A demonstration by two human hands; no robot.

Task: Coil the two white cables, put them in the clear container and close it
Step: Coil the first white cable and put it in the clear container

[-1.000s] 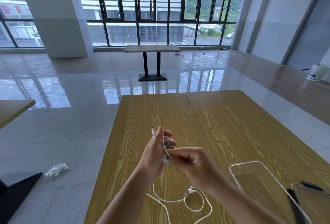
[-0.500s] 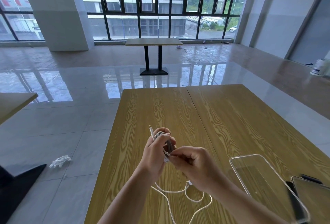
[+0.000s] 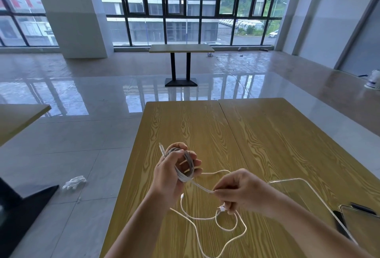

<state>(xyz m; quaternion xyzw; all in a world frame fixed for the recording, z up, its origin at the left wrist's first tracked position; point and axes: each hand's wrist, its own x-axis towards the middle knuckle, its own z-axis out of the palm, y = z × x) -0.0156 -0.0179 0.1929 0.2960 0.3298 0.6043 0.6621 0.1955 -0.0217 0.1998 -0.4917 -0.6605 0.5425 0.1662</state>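
Left hand gripping coiled white cable, right hand pinching its loose strand

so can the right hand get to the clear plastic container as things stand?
Probably yes, but not freely. The clear plastic container lies on the wooden table just right of the right hand with nothing between them. That hand pinches the white cable coming off the left hand, so it must let go first.

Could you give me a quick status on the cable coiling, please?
Left hand holds the coiled cable. Right hand pinches its free end. Second cable loose on table; clear container open, unobstructed.
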